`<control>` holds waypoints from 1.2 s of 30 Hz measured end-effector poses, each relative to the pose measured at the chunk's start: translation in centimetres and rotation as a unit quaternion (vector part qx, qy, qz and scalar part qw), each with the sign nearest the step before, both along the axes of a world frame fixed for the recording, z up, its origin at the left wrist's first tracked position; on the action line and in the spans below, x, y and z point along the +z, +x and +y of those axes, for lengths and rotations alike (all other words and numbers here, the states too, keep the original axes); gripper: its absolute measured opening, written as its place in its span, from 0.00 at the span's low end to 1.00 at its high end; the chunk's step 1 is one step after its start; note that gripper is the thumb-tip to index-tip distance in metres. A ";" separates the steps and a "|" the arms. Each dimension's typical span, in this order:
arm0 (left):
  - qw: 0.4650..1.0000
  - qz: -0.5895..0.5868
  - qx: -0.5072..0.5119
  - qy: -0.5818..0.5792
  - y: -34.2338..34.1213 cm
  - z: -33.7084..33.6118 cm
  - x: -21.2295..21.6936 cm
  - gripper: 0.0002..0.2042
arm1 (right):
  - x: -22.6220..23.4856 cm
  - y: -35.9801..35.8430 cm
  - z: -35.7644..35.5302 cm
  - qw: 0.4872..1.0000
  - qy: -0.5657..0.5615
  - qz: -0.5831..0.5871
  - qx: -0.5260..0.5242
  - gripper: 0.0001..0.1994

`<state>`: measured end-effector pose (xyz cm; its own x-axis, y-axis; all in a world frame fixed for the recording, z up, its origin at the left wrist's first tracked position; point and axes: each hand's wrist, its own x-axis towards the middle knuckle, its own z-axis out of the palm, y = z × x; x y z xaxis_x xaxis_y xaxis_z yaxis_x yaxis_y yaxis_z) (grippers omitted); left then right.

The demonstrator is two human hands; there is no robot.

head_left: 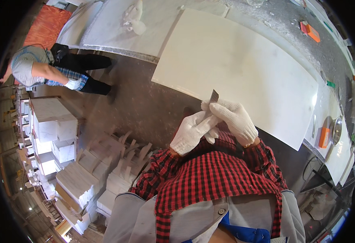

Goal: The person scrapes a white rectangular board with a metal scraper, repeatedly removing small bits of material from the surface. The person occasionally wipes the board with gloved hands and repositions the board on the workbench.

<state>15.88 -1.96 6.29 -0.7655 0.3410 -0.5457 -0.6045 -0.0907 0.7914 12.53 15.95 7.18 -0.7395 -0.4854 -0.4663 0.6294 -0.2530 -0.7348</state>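
Both my hands wear white knitted gloves and meet in front of my chest, at the near edge of a large, glossy white slab (pixel 234 52). A small flat grey blade (pixel 214 96) sticks up from between the fingers, its tip pointing away from me over the slab's edge. My right hand (pixel 236 119) pinches it between thumb and fingers. From the left, my left hand (pixel 188 135) closes in with its fingertips around the blade's lower part, which the gloves mostly hide.
A crumpled white glove (pixel 135 20) lies on the far-left slab. Orange boxes (pixel 324 137), a metal bowl (pixel 337 131) and a green piece (pixel 330 84) are on the worktop at right. Stacked white stone blocks (pixel 78 182) stand at lower left. Another person (pixel 43 67) stands at far left.
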 end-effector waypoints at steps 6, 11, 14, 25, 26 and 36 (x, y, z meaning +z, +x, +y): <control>0.992 0.089 -0.084 -0.023 -0.9 -4.0 -0.1 0.23 | 0.5 -0.8 -3.0 0.989 0.135 0.053 -0.018 0.16; 0.756 0.316 -0.203 -0.537 -1.9 -12.4 -1.4 0.30 | 0.1 -1.5 -3.7 0.738 0.531 0.404 -0.103 0.10; 0.672 0.413 -0.101 -0.607 -3.0 -14.4 -1.1 0.24 | 0.1 -1.2 -3.2 0.815 0.511 0.252 -0.109 0.10; 0.622 0.586 -0.280 -0.438 -9.4 -9.3 -3.3 0.37 | 0.5 0.8 -3.9 0.897 0.420 0.025 -0.132 0.17; 0.605 0.576 -0.269 -0.480 -10.7 -11.0 -3.4 0.39 | 0.5 0.9 -3.8 0.897 0.417 0.017 -0.144 0.17; 0.622 0.598 -0.319 -0.393 -10.4 -8.9 -3.6 0.39 | 0.4 1.5 -5.1 0.908 0.399 0.028 -0.122 0.20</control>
